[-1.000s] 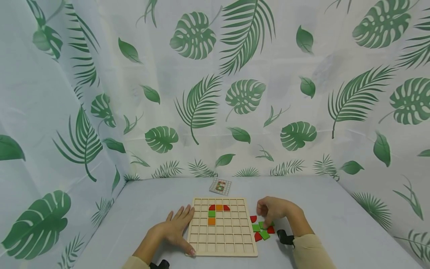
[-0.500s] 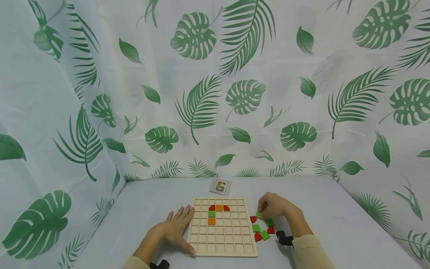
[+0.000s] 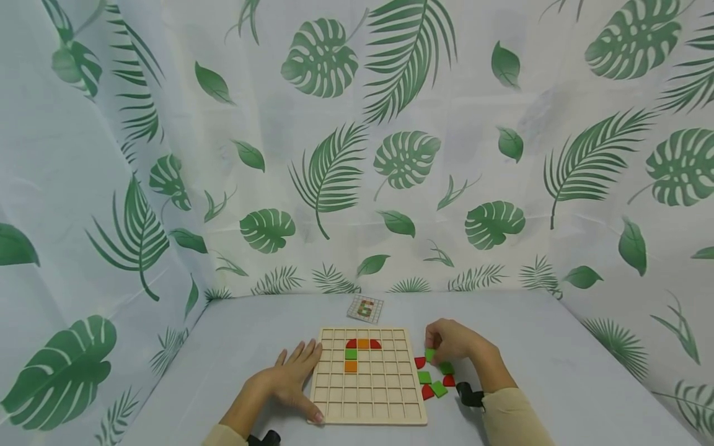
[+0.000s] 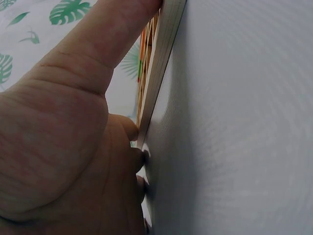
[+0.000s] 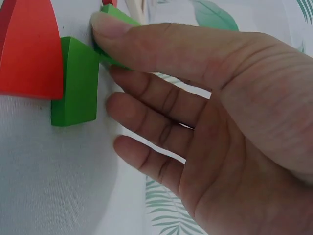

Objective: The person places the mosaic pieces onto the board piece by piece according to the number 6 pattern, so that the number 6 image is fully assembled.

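A wooden grid board lies on the table. Near its top are red quarter-round tiles, orange square tiles and a green square tile. My left hand rests with spread fingers along the board's left edge, thumb on the near corner. Right of the board, my right hand pinches a green tile between thumb and forefinger; those fingers partly hide it. In the right wrist view, another green tile and a red tile sit just beside the fingertips.
Several loose green and red tiles, among them a green tile and a red tile, lie close to the board's right edge. A small card with a coloured grid pattern lies behind the board. A leaf-print curtain surrounds the table.
My right hand has taken hold of a green tile from the loose pile and shifted it slightly away from the others, toward the far side. The left hand has stayed put.
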### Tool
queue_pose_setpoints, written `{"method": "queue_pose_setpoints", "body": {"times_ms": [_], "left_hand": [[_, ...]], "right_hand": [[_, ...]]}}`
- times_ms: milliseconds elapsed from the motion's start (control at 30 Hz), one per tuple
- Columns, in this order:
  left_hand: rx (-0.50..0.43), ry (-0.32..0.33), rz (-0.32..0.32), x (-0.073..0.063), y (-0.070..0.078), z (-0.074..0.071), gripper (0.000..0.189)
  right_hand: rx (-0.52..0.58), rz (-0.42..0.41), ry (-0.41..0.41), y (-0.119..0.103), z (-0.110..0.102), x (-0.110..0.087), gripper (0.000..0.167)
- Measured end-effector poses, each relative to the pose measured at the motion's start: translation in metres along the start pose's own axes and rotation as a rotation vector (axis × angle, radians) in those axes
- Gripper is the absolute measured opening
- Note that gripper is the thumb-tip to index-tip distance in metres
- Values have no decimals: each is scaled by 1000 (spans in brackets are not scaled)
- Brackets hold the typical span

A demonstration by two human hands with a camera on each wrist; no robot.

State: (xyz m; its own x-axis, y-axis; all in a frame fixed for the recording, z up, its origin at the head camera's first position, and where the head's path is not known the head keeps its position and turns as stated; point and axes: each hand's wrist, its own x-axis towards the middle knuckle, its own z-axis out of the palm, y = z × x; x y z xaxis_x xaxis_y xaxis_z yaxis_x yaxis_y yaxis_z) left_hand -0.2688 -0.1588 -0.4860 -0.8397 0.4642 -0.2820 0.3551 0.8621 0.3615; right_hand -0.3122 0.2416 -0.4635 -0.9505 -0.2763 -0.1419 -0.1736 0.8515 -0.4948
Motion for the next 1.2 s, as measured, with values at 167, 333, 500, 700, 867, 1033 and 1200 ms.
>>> {"method": "queue_pose_setpoints", "body": {"times_ms": [167, 333, 500, 700, 867, 1033, 1200], "left_hand": [[-11, 1, 2, 1, -1, 1, 149], [-3, 4, 6, 1, -2, 2, 149], [-5, 3, 8, 1, -2, 1, 149], [-9, 1, 11, 1, -2, 1, 148], [-2, 2, 6, 1, -1, 2, 148], [-4, 5, 9, 1, -1, 2, 148], [-13, 0, 19, 0, -2, 2, 148]], "right_hand": [[45, -59, 0, -2, -2, 1, 27], [136, -131, 17, 0, -4, 3, 17], [225, -180, 52, 3, -5, 8, 8], [208, -160, 153, -1, -3, 13, 18], [181, -174, 196, -3, 0, 17, 25], [179, -225, 202, -11, 4, 19, 22], [185, -284, 209, -19, 7, 19, 20]]}}
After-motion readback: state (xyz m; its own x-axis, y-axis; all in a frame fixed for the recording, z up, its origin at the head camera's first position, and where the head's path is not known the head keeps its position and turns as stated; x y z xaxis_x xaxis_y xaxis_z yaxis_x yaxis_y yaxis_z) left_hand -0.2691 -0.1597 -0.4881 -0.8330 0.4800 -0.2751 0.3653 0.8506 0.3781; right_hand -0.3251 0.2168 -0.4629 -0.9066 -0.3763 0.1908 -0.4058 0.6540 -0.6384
